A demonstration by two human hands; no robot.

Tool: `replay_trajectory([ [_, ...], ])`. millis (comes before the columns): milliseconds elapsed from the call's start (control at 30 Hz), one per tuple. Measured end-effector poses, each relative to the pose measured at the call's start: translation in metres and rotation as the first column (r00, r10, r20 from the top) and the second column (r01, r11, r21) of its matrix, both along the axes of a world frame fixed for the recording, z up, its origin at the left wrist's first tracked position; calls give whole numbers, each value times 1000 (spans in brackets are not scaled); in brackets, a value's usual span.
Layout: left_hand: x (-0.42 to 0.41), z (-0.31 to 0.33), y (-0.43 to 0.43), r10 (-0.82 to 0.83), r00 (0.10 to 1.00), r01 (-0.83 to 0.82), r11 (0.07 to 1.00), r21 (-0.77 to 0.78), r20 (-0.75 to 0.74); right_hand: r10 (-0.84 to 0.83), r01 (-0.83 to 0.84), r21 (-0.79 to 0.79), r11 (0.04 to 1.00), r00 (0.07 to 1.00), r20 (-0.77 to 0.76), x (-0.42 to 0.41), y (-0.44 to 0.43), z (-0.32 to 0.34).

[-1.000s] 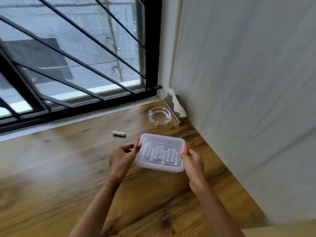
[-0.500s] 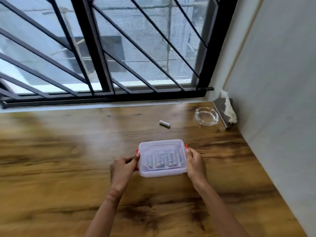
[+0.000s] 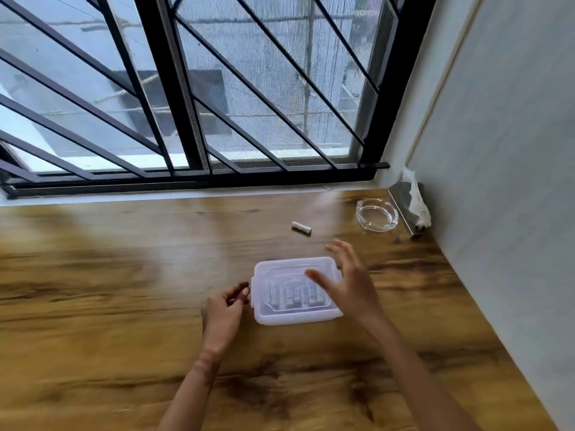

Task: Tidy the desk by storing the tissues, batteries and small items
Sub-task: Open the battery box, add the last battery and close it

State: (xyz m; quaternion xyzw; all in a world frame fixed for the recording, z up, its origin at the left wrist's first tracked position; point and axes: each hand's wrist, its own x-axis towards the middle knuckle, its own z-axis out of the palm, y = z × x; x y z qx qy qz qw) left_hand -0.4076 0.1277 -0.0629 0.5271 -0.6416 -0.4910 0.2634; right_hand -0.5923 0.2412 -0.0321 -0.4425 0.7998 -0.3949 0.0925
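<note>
A clear plastic storage box (image 3: 289, 315) with its lid on sits on the wooden desk (image 3: 124, 306); several batteries (image 3: 294, 295) show through the lid. My left hand (image 3: 224, 312) is at the box's left edge, thumb and forefinger curled around the small red latch there. My right hand (image 3: 345, 281) hovers over the right side of the box with fingers spread, holding nothing. One loose white battery (image 3: 301, 228) lies on the desk beyond the box.
A glass ashtray (image 3: 377, 214) stands at the back right. A metal tissue holder (image 3: 404, 203) with a white tissue (image 3: 418, 200) sticking out leans in the corner by the grey wall. A barred window runs along the desk's far edge.
My right hand has let go of the box's right side and lifted above it with fingers spread. The box now rests on the desk. The view has swung left.
</note>
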Motion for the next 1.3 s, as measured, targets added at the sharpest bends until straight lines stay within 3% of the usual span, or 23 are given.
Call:
replay_trajectory([
  [67, -1, 3, 2, -32, 999, 33, 999, 4, -20, 255, -240, 188, 952, 965, -58, 0, -7, 6],
  [133, -2, 4, 3, -49, 998, 50, 999, 14, -45, 432, -378, 376, 846, 899, -69, 0, -12, 7],
  [267, -1, 4, 3, -83, 994, 85, 996, 27, -75, 519, -417, 499, 760, 851, -80, 1, -19, 13],
  [433, -1, 3, 1, -85, 993, 87, 996, 30, -77, 475, -434, 449, 781, 879, 23, -2, -20, 26],
  [600, -1, 13, 0, -37, 999, 37, 999, -36, 4, 304, -351, 123, 928, 907, 292, -14, -18, 49],
  [667, -4, 23, -1, -3, 1000, 7, 993, -120, 28, 301, -315, -64, 947, 799, 521, -17, -17, 54],
  [767, -11, 39, -6, -28, 998, 19, 986, -168, -51, 393, -251, -305, 919, 501, 771, -19, -21, 51],
  [867, -21, 52, -11, -112, 978, 103, 993, -57, -176, 441, -194, -421, 886, 73, 894, -15, -26, 44],
  [933, -26, 58, -11, -189, 937, 220, 973, 75, -295, 437, -152, -437, 886, -40, 899, -7, -37, 34],
  [1000, -28, 60, -10, -193, 903, 274, 947, 167, -385, 398, -113, -389, 914, 75, 914, 2, -51, 26],
  [1100, -22, 59, -14, -50, 896, 170, 956, 237, -441, 284, -41, -284, 958, 279, 917, -1, -64, 25],
  [1133, -18, 57, -17, -4, 892, 134, 958, 255, -452, 240, -40, -244, 969, 385, 891, -5, -65, 26],
  [1233, -5, 52, -26, 91, 882, 53, 956, 289, -463, 43, 34, -116, 993, 798, 601, -24, -71, 23],
  [1300, 3, 48, -30, 137, 877, 9, 954, 300, -461, -46, 56, -20, 998, 942, 332, -36, -80, 21],
])
